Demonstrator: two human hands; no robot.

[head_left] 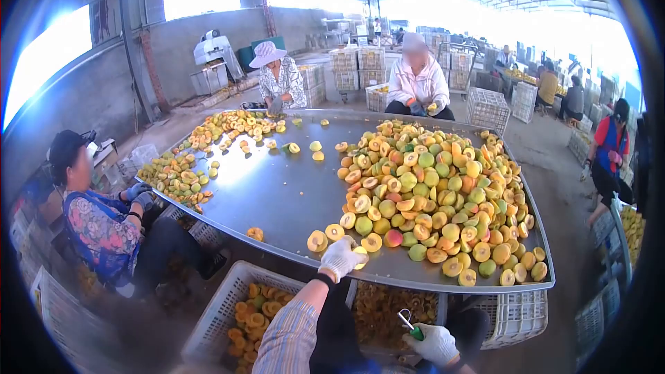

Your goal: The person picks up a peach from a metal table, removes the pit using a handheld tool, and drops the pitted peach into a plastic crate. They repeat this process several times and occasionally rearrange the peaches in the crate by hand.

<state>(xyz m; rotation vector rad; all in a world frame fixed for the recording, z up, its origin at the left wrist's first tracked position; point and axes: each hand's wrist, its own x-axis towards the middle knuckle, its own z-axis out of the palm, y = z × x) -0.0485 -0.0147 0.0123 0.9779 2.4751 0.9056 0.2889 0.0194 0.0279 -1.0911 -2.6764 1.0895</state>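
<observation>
At the near edge of the metal table (277, 201), my left hand (339, 257), in a white glove, is closed on a halved yellow fruit (360, 256). Other cut halves lie just beside it. A large heap of halved fruit (436, 194) covers the table's right part. Lower right, below the table edge, my right hand (435, 345), also gloved, is wrapped round the green handle of a small tool (413, 329) with a metal loop at its end. Between my hands stands a crate of brown pits or scraps (388, 312).
Left of my legs a white crate (239, 273) holds orange halves. Another crate (523, 315) stands under the table's right corner. One person (104, 235) sits at the left, two (280, 79) (419, 83) across the table. Smaller fruit piles (176, 176) lie along the table's left side.
</observation>
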